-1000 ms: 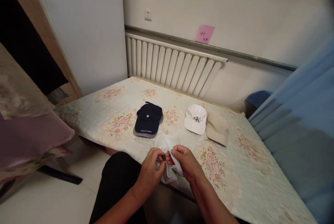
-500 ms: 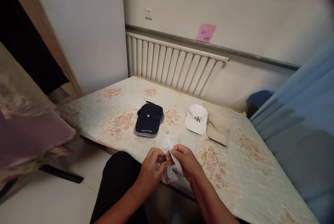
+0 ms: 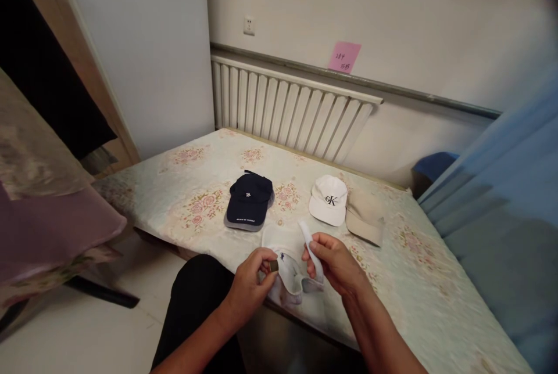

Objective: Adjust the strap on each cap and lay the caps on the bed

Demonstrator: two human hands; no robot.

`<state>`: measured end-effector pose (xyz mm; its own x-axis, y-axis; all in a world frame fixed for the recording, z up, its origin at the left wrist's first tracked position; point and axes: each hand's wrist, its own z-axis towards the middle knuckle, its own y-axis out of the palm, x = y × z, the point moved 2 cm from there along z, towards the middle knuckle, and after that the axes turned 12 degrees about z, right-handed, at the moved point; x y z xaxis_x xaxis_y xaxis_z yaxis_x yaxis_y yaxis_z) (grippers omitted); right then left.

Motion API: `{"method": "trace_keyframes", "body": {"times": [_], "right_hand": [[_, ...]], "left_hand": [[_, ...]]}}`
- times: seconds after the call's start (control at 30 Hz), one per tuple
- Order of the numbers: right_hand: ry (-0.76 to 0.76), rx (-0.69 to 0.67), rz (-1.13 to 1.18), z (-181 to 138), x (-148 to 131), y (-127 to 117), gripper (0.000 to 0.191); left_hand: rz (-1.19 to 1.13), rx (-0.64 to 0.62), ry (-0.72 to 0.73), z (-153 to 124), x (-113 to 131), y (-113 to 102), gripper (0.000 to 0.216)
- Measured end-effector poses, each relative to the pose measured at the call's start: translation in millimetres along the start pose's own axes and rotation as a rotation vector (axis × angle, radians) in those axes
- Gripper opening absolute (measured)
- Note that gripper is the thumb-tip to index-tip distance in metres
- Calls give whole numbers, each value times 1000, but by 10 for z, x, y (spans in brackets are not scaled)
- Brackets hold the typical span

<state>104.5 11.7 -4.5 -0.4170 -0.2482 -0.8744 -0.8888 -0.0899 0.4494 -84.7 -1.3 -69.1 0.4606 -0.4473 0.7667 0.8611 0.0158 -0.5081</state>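
Note:
A white cap (image 3: 285, 258) lies upside down at the near edge of the floral mattress (image 3: 209, 188). My left hand (image 3: 250, 287) pinches the small metal buckle (image 3: 273, 266) at the cap's back. My right hand (image 3: 335, 263) pinches the loose white strap (image 3: 310, 240) and holds it up, apart from the buckle. Farther back on the mattress lie a navy cap (image 3: 248, 200), a white cap with a black logo (image 3: 328, 200) and a beige cap (image 3: 365, 217) touching it.
A white radiator (image 3: 288, 107) runs along the wall behind the mattress, with a pink note (image 3: 344, 57) above it. A blue curtain (image 3: 501, 205) hangs at the right. Pink and patterned bedding (image 3: 47, 217) sits at the left. My dark trouser leg (image 3: 196, 304) is below.
My hands were together at the cap's back with strap and buckle joined. My right hand has now pulled the strap free, up and to the right; the left still holds the buckle.

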Motion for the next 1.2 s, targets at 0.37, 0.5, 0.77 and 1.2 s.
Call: {"method": "trace_keyframes", "body": {"times": [0.37, 0.5, 0.77, 1.2], "right_hand": [[79, -66, -279, -149, -114, -188, 27], [135, -133, -317, -93, 87, -145, 25], [148, -117, -436, -9, 162, -129, 18], [181, -168, -392, 46, 235, -142, 21]], "left_hand": [[-253, 35, -42, 191, 162, 12, 15], [-233, 6, -62, 138, 91, 62, 17], [-268, -18, -92, 78, 27, 78, 17], [-338, -57, -93, 42, 17, 101, 18]]}}
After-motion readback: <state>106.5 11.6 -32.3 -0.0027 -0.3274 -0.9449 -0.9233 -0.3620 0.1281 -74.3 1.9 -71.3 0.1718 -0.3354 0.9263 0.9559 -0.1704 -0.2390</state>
